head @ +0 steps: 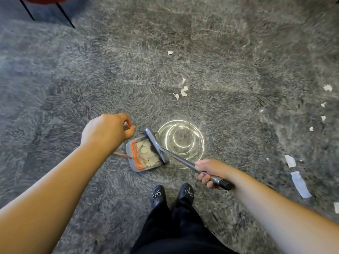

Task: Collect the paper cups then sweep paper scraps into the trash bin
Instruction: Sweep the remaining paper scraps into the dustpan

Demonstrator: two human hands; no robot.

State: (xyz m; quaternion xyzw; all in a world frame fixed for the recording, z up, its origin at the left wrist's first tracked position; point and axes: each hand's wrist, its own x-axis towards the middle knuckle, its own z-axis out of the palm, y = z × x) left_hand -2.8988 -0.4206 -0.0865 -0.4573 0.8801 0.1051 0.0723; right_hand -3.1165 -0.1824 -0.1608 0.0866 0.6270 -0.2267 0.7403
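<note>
The left hand (106, 131) grips the dustpan's upright handle; the right hand (211, 173) is wrapped round the broom pole (183, 160). The broom head (156, 144) lies across the mouth of the dustpan (145, 154), which already holds what look like paper scraps, though blur hides detail. Loose scraps (183, 89) lie ahead on the floor (91, 70), and more strips (300, 184) lie to the right, nearer the broom hand, their long axes running roughly away from the feet.

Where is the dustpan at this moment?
In the head view, the dustpan sits on the floor at centre, just ahead of the shoes, with the broom head at its mouth.
</note>
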